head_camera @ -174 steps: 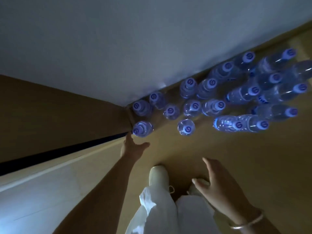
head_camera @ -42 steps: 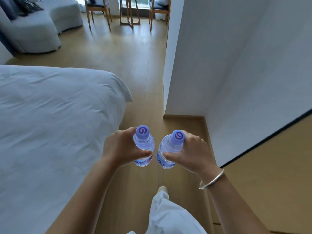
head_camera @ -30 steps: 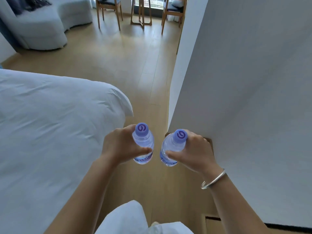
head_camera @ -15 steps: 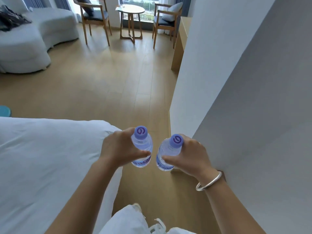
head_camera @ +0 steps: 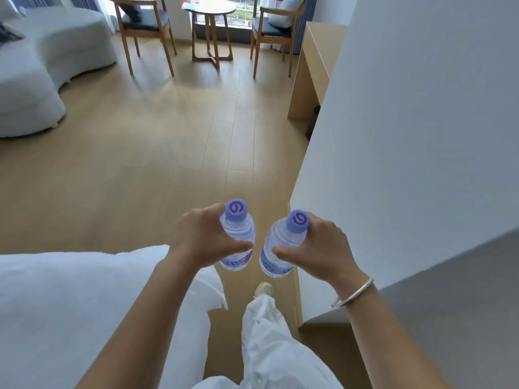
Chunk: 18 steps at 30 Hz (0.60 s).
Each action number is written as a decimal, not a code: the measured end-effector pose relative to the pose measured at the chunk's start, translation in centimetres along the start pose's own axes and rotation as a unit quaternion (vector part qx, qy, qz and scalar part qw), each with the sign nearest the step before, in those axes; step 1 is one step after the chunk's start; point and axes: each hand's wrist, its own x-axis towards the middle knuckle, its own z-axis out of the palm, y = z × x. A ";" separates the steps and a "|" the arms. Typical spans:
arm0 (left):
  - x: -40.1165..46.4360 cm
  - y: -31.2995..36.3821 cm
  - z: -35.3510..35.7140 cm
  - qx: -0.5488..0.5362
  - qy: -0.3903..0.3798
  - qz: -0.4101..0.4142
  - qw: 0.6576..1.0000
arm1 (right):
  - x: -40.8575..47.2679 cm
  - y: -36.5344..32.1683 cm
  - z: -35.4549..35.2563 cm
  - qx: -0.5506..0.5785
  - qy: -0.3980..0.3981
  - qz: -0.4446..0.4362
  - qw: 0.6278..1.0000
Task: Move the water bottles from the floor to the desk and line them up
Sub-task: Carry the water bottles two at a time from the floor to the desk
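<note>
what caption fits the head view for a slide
Left hand and right hand each carry a capped water bottle past the bed toward the wooden desk.

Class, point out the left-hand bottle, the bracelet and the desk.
Clear plastic water bottle with purple cap (head_camera: pixel 238 232), head view, shoulder.
Silver metal bracelet (head_camera: pixel 354 292), head view, band.
Light wooden desk (head_camera: pixel 320 49), head view, top.

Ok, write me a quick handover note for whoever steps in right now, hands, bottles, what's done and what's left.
Left hand grips one water bottle by its upper body; right hand grips a second bottle. Both are upright, capped, held apart at waist height.
Position: standing between the bed and the white wall, facing the wooden desk ahead on the right.
Done: two bottles picked up.
Left: carry them to the desk, stand them in a line. No bottles visible on the desk from here.
</note>
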 end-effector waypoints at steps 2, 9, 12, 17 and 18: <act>4.2 -0.1 0.0 0.007 -0.006 -0.005 1.000 | 4.2 0.6 -0.1 0.011 -0.002 0.001 1.000; 20.8 1.3 -0.5 -0.005 -0.004 -0.037 0.999 | 20.9 2.9 -2.1 0.018 -0.009 0.000 1.000; 25.7 2.0 -1.3 -0.002 0.014 -0.040 0.999 | 26.1 3.6 -2.9 0.018 -0.009 -0.010 1.000; 34.6 2.3 -2.1 -0.003 0.022 -0.051 0.998 | 34.5 4.7 -4.2 0.017 0.011 0.010 1.000; 36.5 2.3 -2.1 -0.002 0.022 -0.051 0.998 | 36.1 4.8 -4.4 0.018 0.011 0.010 1.000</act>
